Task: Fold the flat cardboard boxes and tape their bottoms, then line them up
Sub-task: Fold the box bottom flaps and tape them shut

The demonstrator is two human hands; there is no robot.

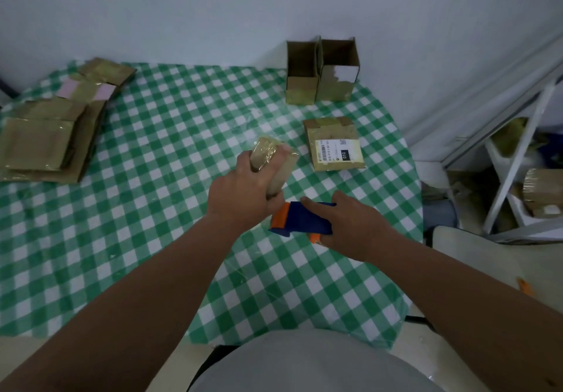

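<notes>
Over the green checked table (146, 196) I am gripping a small folded box (278, 160) in my left hand (243, 193), fingers curled round its taped end, and holding it just above the cloth. My right hand (356, 224) is clutching the blue and orange tape dispenser (300, 218) beside it. Two upright boxes (323, 72) are standing together at the far edge, a labelled box (333, 145) near them, flat boxes (51, 136) stacked far left

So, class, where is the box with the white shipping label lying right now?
The labelled box lies flat on the checked table, right of centre, just in front of the two upright open boxes.
</notes>
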